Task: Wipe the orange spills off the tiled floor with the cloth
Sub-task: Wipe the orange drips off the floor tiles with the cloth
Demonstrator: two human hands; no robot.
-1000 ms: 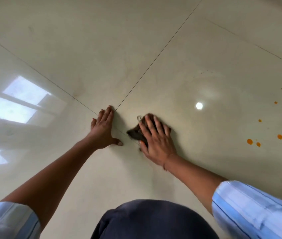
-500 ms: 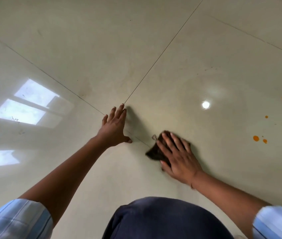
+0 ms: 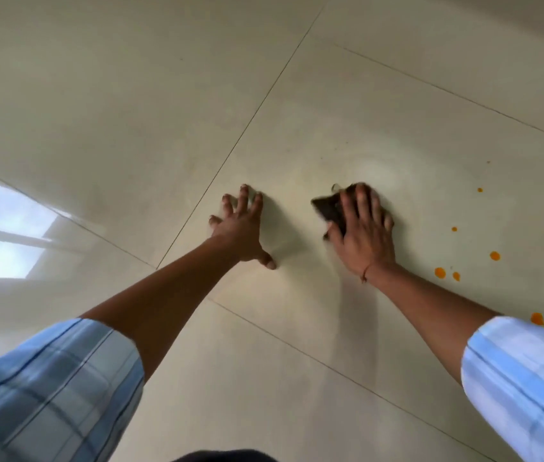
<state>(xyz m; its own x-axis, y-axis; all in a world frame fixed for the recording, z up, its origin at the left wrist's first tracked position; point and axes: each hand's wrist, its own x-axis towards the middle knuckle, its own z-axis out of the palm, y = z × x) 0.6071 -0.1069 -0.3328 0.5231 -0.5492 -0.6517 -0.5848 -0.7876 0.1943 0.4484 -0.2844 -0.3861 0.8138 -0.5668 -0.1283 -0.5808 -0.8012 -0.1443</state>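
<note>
Dark brown cloth point(image 3: 327, 207) lies bunched on the tiled floor point(image 3: 137, 105), on the glossy cream tile beyond the person. The right hand point(image 3: 365, 233) lies on top of it. The grip here is a flat press, not a pinch: the fingers point(image 3: 362, 203) lie fairly straight and slightly apart over the cloth, and the palm covers its near side. A dark corner of the cloth pokes out to the left of the index finger, and a small loop of thread shows at its far edge. A thin reddish thread point(image 3: 365, 274) circles the right wrist.

Orange spills point(image 3: 439, 272) dot the floor to the right of that hand, apart from the cloth. Two drops sit close together near the wrist, a third lies a little farther right, and smaller specks are scattered beyond them. One larger blot point(image 3: 537, 318) sits just beside the right sleeve point(image 3: 527, 378).

The left hand point(image 3: 242, 233) rests on the same tile, to the left of the cloth and not touching it. Its fingers are spread, its thumb is out to the side, and it holds nothing.

Thin grout lines point(image 3: 264, 101) cross the floor and meet near the left forearm. A bright window reflection point(image 3: 7, 235) lies on the tile at far left. Both sleeves are light blue plaid, and the left sleeve point(image 3: 47, 395) is rolled up the forearm. A dark garment point(image 3: 227, 456) shows at the bottom edge.
</note>
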